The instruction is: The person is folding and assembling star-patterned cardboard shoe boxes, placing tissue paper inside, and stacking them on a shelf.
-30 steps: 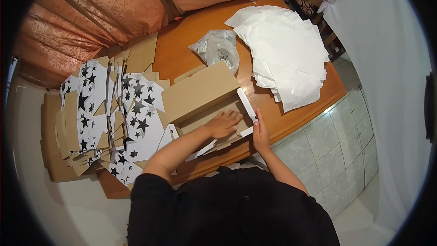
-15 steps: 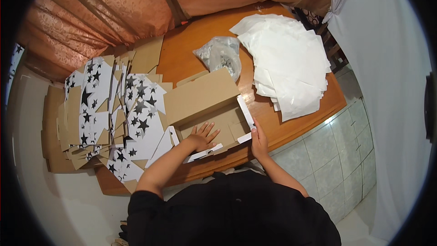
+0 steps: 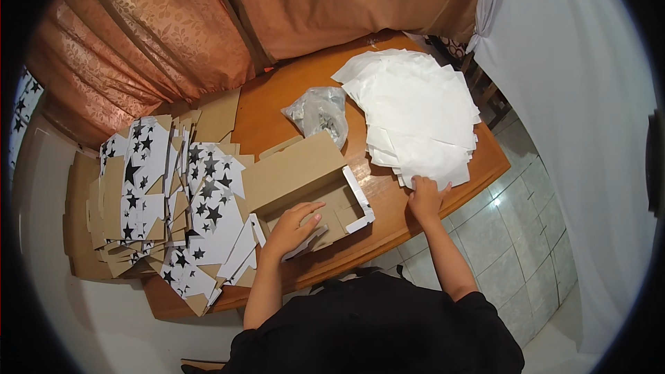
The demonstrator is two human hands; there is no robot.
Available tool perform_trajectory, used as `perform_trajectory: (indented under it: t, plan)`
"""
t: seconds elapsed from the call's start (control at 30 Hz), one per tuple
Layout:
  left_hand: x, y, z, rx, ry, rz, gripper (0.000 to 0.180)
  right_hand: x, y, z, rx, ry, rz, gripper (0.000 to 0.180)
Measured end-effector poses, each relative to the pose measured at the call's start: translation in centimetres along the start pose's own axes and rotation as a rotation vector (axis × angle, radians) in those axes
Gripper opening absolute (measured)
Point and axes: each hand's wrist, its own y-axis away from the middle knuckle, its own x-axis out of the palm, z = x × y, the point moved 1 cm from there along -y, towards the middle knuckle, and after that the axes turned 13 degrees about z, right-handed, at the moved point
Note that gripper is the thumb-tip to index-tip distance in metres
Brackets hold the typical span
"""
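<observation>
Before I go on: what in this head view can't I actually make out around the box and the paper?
- Floor of the open cardboard box: partly covered by the left hand.
- Contents of the clear plastic bag: too small, hidden by crinkled plastic.
- Right hand fingertips: whether they pinch a sheet of the white paper stack cannot be told.
- Flat star-printed box blanks: lower ones buried under the pile.

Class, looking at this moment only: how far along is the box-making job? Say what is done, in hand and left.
Done: one cardboard box stands folded up and open. In hand: the left hand rests inside it, while the right hand touches the white paper stack. Left: the large pile of flat star-printed blanks remains unfolded.
</observation>
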Motion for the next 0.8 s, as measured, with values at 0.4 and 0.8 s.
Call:
perform_trajectory:
  t: [0.4,0.8]
  plan:
    - [3.1,-6.1,-3.8,-0.005,-0.211,-0.131,0.042,-6.2,4.8,4.1,-0.445,-0.303,-0.395,0.015]
    - [1.9,-9.5,1.2,-0.166,0.616,0.085,0.041,-4.1,11.2,7.6,-0.752,-0.445,-0.235,0.031]
